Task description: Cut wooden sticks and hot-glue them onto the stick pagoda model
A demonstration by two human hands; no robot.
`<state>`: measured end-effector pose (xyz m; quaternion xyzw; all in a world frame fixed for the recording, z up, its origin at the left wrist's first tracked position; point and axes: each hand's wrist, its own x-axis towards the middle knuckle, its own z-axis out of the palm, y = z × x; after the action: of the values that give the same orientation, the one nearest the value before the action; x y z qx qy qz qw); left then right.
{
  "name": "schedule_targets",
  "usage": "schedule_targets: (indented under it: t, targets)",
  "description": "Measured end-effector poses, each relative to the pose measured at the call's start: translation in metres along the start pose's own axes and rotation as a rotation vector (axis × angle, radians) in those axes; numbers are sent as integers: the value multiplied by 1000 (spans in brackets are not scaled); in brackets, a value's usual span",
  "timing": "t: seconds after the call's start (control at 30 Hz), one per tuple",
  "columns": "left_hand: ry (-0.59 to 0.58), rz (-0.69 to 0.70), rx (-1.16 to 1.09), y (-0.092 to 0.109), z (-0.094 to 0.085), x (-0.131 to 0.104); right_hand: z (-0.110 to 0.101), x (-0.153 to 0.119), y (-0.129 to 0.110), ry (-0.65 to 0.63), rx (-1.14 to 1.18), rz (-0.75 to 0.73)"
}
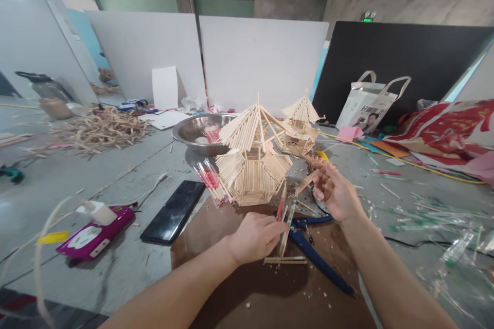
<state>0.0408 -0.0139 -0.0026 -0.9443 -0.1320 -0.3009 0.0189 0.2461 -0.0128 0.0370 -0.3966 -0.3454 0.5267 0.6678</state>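
Note:
My left hand [257,236] reaches in over a brown board, its thumb and fingertips closed at a small bundle of thin wooden sticks [284,244]. Red and green printed wrapping shows on some of them. My right hand [337,190] is raised to the right, fingers curled at the end of a thin tan strip [306,181]; its far end comes close to the sticks. Blue-handled cutters [322,262] lie between my hands. Just beyond stands a pavilion model [252,177] built of wooden sticks. Two loose sticks [285,260] lie in front of my left hand.
A smaller stick pavilion [299,133] and a metal bowl [185,133] stand behind. Left are a black phone [173,211], a purple power strip [96,231] and a stick pile [104,131]. Red-wrapped sticks [212,182] lie by the model; clear wrappers [455,247] litter the right.

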Motion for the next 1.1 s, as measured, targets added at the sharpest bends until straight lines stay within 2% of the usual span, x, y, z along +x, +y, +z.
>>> schedule_targets:
  t: [0.1, 0.27, 0.4, 0.47, 0.57, 0.73, 0.8, 0.87, 1.0, 1.1]
  targets:
    - [-1, -1, 3, -1, 2, -1, -2, 2, 7, 21, -150, 101]
    - [72, -45, -1, -2, 2, -2, -5, 9, 23, -23, -473, 254]
    - [146, 40, 0, 1, 1, -2, -3, 10, 40, -66, -601, 345]
    - [165, 95, -6, 4, 2, -1, 0, 8, 47, -125, -593, 370]
    - [160, 181, -36, 7, 2, 1, 4, 4, 54, -200, -437, 398]
    - [165, 308, -73, 9, 2, 4, 6, 2, 50, -234, -187, 459]
    - [168, 322, -81, 10, 2, 5, 6, 3, 49, -186, -147, 468]
    - [171, 317, -85, 10, 1, 5, 6, 5, 49, -83, -89, 421]
    - [143, 290, -89, 14, -2, 4, -1, 14, 49, 186, 76, 223]
    - [86, 228, -32, 13, -3, 2, -10, 21, 43, 342, 101, 55]
